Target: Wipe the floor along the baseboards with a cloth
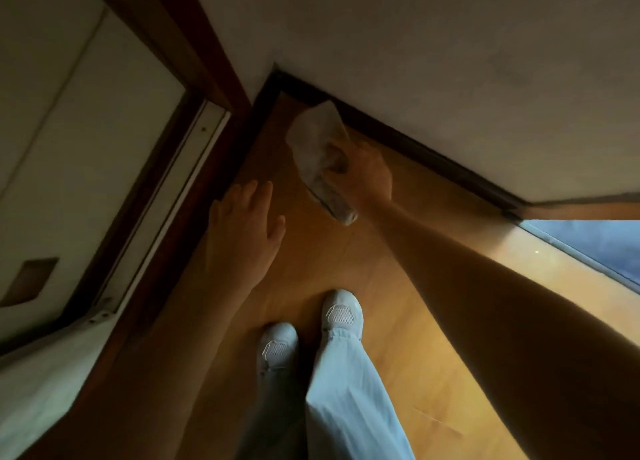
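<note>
Right hand [363, 175]: grip is clamping the cloth, arm reaching forward and down.
Left hand [244, 231]: hovering with fingers apart, holding nothing.
Cloth [317, 148]: pale, crumpled, resting on the wooden floor [398, 321], its far end touching the dark baseboard [415, 144] near the corner.

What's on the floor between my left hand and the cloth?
Nothing: in the head view, only bare wooden floor separates the left hand from the cloth.
</note>
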